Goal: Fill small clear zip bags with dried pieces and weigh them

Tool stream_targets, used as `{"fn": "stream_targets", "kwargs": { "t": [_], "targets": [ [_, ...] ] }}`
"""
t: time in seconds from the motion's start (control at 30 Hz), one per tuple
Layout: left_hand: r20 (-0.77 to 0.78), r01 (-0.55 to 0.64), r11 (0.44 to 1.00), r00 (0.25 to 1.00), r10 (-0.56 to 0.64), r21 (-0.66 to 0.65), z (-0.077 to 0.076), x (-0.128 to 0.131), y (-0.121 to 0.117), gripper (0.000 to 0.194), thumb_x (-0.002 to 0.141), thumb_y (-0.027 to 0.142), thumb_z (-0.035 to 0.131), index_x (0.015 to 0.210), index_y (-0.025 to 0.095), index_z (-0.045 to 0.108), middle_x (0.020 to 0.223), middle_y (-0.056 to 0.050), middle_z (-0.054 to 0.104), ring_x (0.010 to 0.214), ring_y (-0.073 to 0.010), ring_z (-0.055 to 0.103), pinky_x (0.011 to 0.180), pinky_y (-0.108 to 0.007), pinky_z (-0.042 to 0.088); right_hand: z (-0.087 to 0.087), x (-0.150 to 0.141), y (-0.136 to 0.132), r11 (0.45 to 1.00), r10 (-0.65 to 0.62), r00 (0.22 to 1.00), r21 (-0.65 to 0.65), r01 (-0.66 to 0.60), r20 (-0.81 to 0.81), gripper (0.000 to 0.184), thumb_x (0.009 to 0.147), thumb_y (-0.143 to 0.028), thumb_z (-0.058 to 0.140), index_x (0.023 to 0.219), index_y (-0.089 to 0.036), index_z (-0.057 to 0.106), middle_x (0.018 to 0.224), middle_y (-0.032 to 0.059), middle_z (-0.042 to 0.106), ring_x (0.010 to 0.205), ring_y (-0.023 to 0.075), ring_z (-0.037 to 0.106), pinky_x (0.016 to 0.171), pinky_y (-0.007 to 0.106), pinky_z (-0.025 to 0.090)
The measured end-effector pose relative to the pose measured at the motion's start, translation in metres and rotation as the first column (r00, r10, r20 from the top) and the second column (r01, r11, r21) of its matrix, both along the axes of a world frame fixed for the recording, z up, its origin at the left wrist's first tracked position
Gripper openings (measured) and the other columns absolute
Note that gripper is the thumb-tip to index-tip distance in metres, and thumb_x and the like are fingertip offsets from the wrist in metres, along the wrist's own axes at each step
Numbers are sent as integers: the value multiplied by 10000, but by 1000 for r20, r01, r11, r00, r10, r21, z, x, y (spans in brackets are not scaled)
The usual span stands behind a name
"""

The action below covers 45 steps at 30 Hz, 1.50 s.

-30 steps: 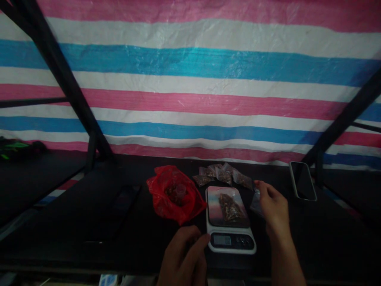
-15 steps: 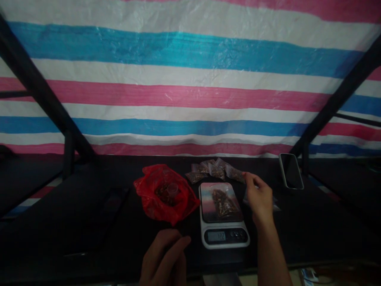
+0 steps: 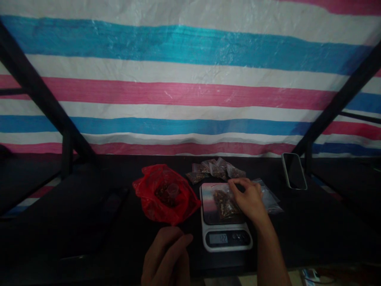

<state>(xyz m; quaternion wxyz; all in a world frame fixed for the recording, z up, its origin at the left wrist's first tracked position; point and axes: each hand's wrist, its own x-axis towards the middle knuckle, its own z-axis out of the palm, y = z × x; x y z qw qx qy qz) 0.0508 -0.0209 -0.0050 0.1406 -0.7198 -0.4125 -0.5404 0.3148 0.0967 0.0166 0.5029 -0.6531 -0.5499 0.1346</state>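
A small clear plastic bag of brown dried bits (image 3: pixel 224 204) lies on the platform of a white digital kitchen scale (image 3: pixel 228 244), whose display seems to read 122. My right hand (image 3: pixel 248 196) reaches over the scale's right edge, its fingertips pinched at the upper corner of that bag. Loosely curled, my left hand (image 3: pixel 166 254) rests in front of the scale at the lower left, with nothing visible in it. A red plastic bag (image 3: pixel 149 206) stands open left of the scale. Inside it are brown bits and a small clear cup (image 3: pixel 172 190).
Several filled small bags (image 3: pixel 218 171) lie in a pile behind the scale. Flat clear bags (image 3: pixel 269 198) are right of my right hand. A phone (image 3: pixel 294 171) leans at the back right by a black frame bar (image 3: pixel 333 105). Striped sheeting (image 3: pixel 190 95) hangs behind the black table.
My right hand has moved left from beside the pile of filled bags to the bag on the scale, uncovering the flat clear bags. My left hand has hardly moved.
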Motion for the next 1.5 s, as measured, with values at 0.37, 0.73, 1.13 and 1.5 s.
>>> {"fn": "stream_targets", "kwargs": {
  "t": [0.37,0.73,1.13,1.5],
  "targets": [
    [454,181,918,891,-1,-354,5,26,18,517,976,473,705,1441,270,607,1393,-126,696,1303,-301,680,1072,-469,596,56,-30,-23,838,494,751,10,-545,-439,404,817,-619,809,830,-218,765,798,25,738,774,208,657,721,309,515],
    [903,621,673,391,179,-403,35,15,29,542,714,512,926,1088,223,660,829,-7,778,645,-170,740,600,-267,628,63,-111,-27,742,624,668,40,-669,-405,277,936,-475,704,942,-214,797,874,27,783,774,184,695,697,279,523],
    [720,58,856,571,394,-514,29,-32,47,409,731,434,817,1052,219,680,921,-37,748,778,-195,733,705,-293,612,28,-167,-7,879,452,852,-294,-375,264,104,957,-203,728,1015,-188,813,1136,148,785,1201,374,656,1047,488,464],
    [709,134,812,581,400,-568,24,-47,74,417,651,250,672,1067,222,658,836,11,729,632,-153,660,606,-258,530,26,-181,-7,828,551,789,-288,-480,271,104,951,-142,704,993,-230,740,1039,26,793,1064,271,624,923,404,370]
  ]
}}
